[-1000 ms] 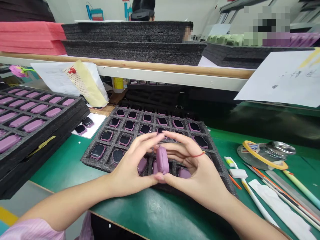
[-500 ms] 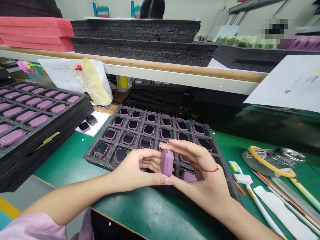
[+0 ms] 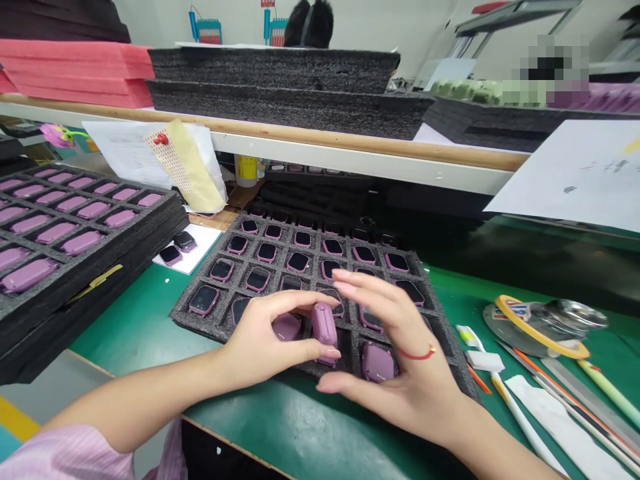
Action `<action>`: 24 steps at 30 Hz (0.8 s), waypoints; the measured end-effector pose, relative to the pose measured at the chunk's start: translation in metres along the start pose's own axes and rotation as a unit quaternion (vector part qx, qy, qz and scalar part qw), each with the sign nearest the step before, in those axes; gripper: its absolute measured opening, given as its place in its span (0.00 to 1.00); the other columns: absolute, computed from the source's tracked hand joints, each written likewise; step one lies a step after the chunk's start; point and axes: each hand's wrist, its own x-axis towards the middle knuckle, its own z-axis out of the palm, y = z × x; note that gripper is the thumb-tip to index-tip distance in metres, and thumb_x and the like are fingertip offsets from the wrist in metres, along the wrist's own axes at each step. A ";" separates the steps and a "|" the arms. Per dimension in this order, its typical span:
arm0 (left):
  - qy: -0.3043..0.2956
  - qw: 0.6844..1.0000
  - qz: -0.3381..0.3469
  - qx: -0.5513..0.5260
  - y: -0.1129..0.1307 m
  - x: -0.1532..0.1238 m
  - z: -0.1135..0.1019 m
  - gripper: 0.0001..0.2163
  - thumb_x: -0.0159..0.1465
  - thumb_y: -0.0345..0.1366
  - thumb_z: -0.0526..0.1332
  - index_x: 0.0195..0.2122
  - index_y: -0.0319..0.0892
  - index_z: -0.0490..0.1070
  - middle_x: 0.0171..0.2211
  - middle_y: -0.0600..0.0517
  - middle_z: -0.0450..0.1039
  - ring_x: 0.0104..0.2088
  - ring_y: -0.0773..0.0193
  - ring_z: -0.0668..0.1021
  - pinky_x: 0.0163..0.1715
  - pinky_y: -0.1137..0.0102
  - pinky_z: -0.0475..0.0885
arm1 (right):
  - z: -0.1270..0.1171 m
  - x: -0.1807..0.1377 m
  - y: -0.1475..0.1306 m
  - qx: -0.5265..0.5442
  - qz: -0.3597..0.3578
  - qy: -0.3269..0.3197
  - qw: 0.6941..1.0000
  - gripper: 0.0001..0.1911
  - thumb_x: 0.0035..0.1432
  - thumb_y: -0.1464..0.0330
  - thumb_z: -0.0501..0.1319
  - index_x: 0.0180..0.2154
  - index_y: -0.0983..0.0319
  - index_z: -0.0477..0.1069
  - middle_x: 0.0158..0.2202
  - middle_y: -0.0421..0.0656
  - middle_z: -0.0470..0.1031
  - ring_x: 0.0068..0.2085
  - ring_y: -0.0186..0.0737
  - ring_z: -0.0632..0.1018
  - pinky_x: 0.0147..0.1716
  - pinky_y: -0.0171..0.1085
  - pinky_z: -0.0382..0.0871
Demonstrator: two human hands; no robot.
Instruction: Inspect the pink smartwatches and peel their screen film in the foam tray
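Note:
Between its thumb and fingers, my left hand (image 3: 275, 333) grips a purple watch case (image 3: 325, 331), held on edge above the front of a black foam tray (image 3: 205, 320). My right hand (image 3: 400, 353) is just to the right of it, thumb and fingers spread apart, holding nothing. Several purple watches with dark screens, such as one at the tray's left corner (image 3: 203, 301), lie face up in the tray's pockets. Two near the front edge show their purple backs, one (image 3: 379, 362) beneath my right hand and one (image 3: 287, 327) behind my left fingers.
At the left stands a stack of foam trays (image 3: 145, 240) with purple cases. Two watches (image 3: 171, 254) lie on white paper. To the right are a glass dispenser bottle (image 3: 520, 327), a toothbrush (image 3: 520, 420) and other long tools. A shelf edge (image 3: 350, 150) runs across above the tray.
My right hand has let go of the watch case and its fingers have spread apart. My left hand still holds the case, turned and moved slightly left.

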 end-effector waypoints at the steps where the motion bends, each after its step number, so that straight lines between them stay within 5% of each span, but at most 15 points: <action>1: 0.010 0.998 0.039 0.041 0.001 0.000 -0.001 0.20 0.54 0.36 0.75 0.49 0.45 0.80 0.48 0.48 0.82 0.49 0.55 0.81 0.54 0.62 0.74 | -0.002 0.000 0.001 0.016 0.016 0.023 0.999 0.36 0.57 0.59 0.71 0.64 0.52 0.61 0.62 0.51 0.69 0.63 0.55 0.71 0.62 0.55 0.70; 6: 0.016 0.974 0.184 0.133 0.001 0.000 -0.004 0.18 0.59 0.28 0.70 0.50 0.48 0.79 0.50 0.49 0.82 0.51 0.57 0.81 0.55 0.62 0.73 | -0.004 -0.001 0.007 0.058 0.055 0.117 0.990 0.17 0.64 0.70 0.63 0.53 0.53 0.68 0.54 0.47 0.73 0.57 0.48 0.75 0.59 0.52 0.70; 12: 0.008 0.957 0.229 0.180 -0.001 -0.001 -0.006 0.17 0.61 0.32 0.69 0.52 0.50 0.79 0.50 0.49 0.82 0.53 0.55 0.80 0.57 0.58 0.70 | -0.008 0.003 0.004 -0.010 0.014 0.120 0.993 0.10 0.61 0.73 0.63 0.42 0.54 0.68 0.48 0.48 0.77 0.51 0.49 0.79 0.51 0.52 0.75; 16: -0.042 0.997 0.053 -0.020 -0.002 -0.001 -0.005 0.21 0.56 0.46 0.73 0.50 0.46 0.80 0.48 0.45 0.81 0.49 0.53 0.80 0.52 0.60 0.72 | -0.014 0.007 0.001 -0.009 -0.044 0.005 0.999 0.18 0.53 0.61 0.74 0.42 0.54 0.72 0.51 0.49 0.77 0.51 0.52 0.81 0.48 0.48 0.79; 19: -0.098 0.967 -0.078 -0.220 -0.005 0.001 -0.002 0.23 0.58 0.53 0.70 0.48 0.42 0.79 0.42 0.46 0.80 0.43 0.59 0.80 0.46 0.66 0.73 | -0.013 0.008 -0.001 -0.023 -0.045 -0.016 0.999 0.16 0.54 0.67 0.73 0.44 0.54 0.73 0.52 0.47 0.78 0.51 0.48 0.82 0.49 0.45 0.80; 24: -0.134 0.914 -0.156 -0.349 -0.009 0.003 0.004 0.24 0.55 0.55 0.72 0.41 0.39 0.79 0.30 0.52 0.72 0.29 0.71 0.71 0.32 0.75 0.66 | -0.008 0.008 -0.007 -0.008 0.002 0.023 1.000 0.09 0.56 0.70 0.71 0.37 0.55 0.74 0.45 0.45 0.80 0.44 0.44 0.83 0.43 0.41 0.82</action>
